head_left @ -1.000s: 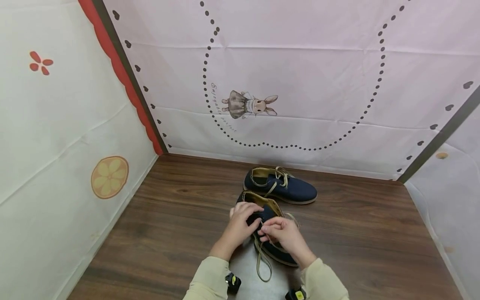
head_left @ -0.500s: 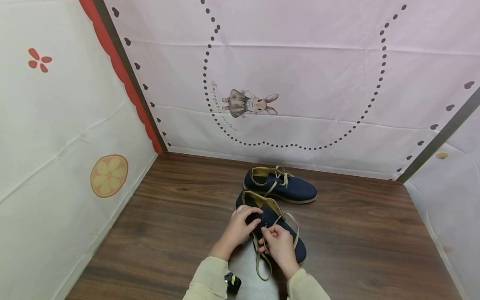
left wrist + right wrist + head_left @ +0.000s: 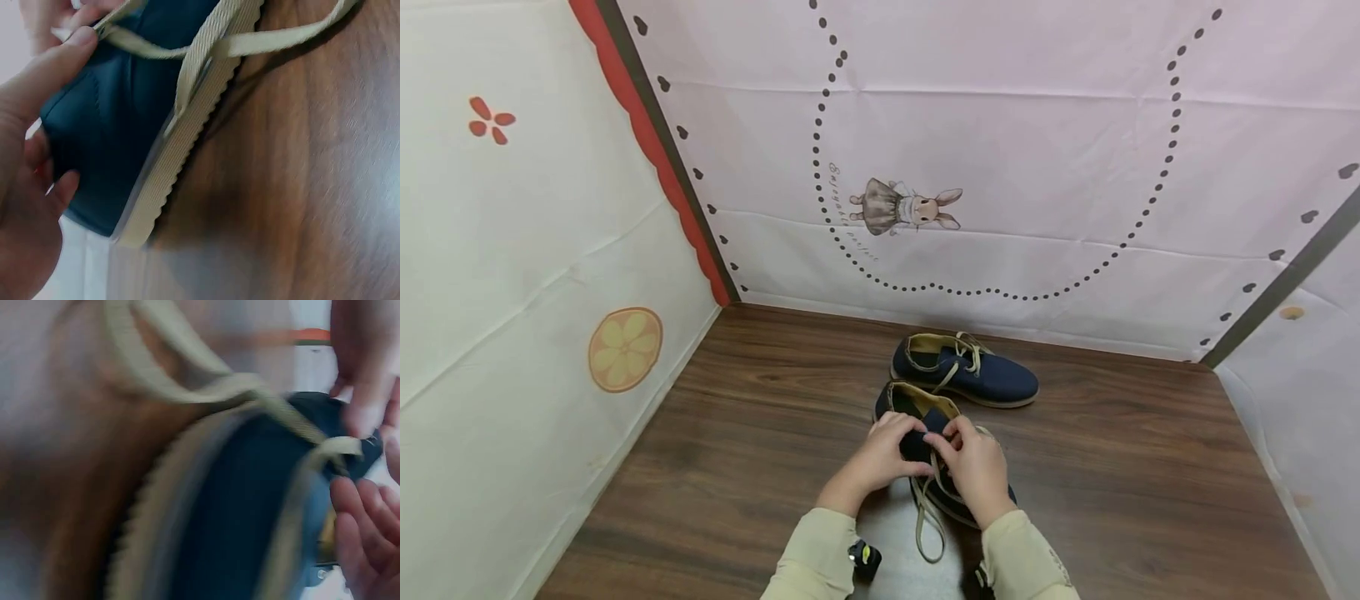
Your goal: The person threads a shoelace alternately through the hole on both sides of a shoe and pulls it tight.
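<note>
The near shoe (image 3: 119,125) stood on the table (image 3: 775,433), its toe angled to the right and toward the person, the far shoe (image 3: 992,379) just beyond it. The left hand (image 3: 880,458) gripped the near shoe from the side, its thumb laid over the upper close to the lace (image 3: 269,42), a fingertip against the blue side lower down. The right hand (image 3: 977,462) was at the shoe's opening with thumb and forefinger bent close together; blur and overlap made it impossible to tell whether they pinched the lace. One loop of lace hung down on the person's side of the shoe, and more lace crossed the beige sole (image 3: 181,144) onto the table. The far shoe had its lace across the front. Beyond rose a pale cloth printed with a rabbit (image 3: 910,207).
</note>
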The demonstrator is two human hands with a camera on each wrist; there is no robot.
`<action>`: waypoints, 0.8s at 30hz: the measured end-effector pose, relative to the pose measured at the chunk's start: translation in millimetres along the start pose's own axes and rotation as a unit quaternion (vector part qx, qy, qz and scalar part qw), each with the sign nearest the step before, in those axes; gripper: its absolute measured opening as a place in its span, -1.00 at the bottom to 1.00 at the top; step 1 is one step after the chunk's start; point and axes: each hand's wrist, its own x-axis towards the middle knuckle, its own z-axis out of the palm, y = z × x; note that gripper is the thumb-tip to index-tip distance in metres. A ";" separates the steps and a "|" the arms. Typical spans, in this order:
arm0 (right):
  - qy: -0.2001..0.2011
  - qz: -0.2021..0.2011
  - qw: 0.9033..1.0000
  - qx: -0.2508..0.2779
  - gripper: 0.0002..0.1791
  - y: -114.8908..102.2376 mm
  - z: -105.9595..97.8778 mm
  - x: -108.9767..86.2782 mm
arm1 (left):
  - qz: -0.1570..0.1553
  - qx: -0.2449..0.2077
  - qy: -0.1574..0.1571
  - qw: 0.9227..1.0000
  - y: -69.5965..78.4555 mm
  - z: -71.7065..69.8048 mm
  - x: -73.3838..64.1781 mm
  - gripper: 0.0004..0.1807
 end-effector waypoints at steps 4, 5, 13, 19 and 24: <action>-0.165 0.077 0.979 0.094 -0.62 -1.5 -14.2 14.5 | 0.001 0.020 0.033 0.999 -0.6 7.0 0.9 -0.61; -0.205 0.088 0.968 0.111 -0.60 -1.2 -16.6 17.8 | -0.001 0.014 0.043 0.999 -1.1 8.4 0.5 -0.63; -0.281 0.102 0.936 0.186 -0.79 2.8 -19.7 35.1 | -0.001 -0.034 0.057 0.998 -2.4 11.2 -0.8 -0.70; -0.215 0.116 0.943 0.225 -0.85 -9.1 -25.3 51.3 | 0.009 -0.039 0.061 0.997 -1.7 9.4 1.0 -0.74; -0.167 0.092 0.947 0.258 -0.79 -26.7 -46.5 74.1 | 0.009 -0.043 0.057 0.997 -2.5 8.5 1.5 -0.73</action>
